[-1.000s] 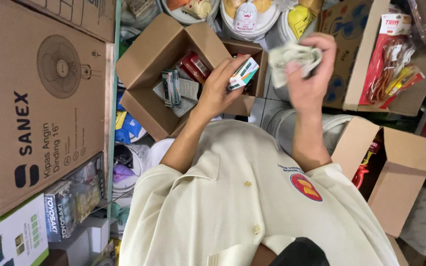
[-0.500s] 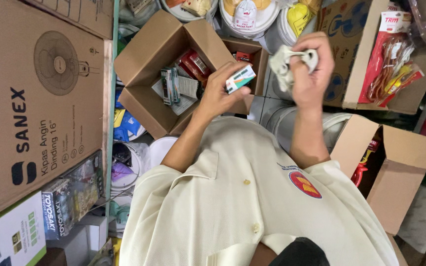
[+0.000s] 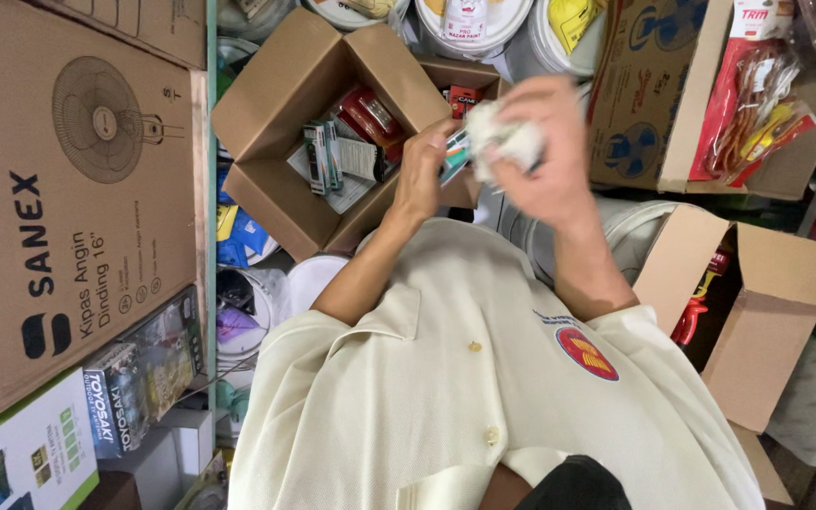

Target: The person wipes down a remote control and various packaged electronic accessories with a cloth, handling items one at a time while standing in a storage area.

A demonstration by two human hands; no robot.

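Above the open cardboard box [image 3: 304,123], both hands are held close together at upper centre of the head view. A small white-and-green packet [image 3: 455,154] is gripped between the fingers [image 3: 436,142] of the left hand [image 3: 420,175], which are curled around its near end; the packet sits just over the box's right flap. A crumpled white cloth [image 3: 505,142] is clenched in the right hand [image 3: 550,156], with the wad pressed against the packet's far side, so that cloth and packet are seen touching. The right hand's fingertips are mostly hidden behind the cloth.

Inside the box, several small boxed goods [image 3: 337,156] in green, white and red are seen lying loosely, some on edge, some flat. A cream short-sleeved shirt [image 3: 484,397] with a round red-and-yellow badge [image 3: 586,352] on the chest fills the lower frame.

To the left, a large brown carton printed with a fan drawing [image 3: 68,198] is stacked against a green shelf upright. Below it, smaller product boxes [image 3: 139,359] are packed. White plastic pails [image 3: 469,24] are ranged along the top edge, behind the open box. To the right, a second fan carton [image 3: 654,94] is noted, with a hanging packet of red and yellow items [image 3: 757,85] beside it. Lower right, another open cardboard box [image 3: 757,302] is seen, with a red-handled item [image 3: 691,316] inside it.
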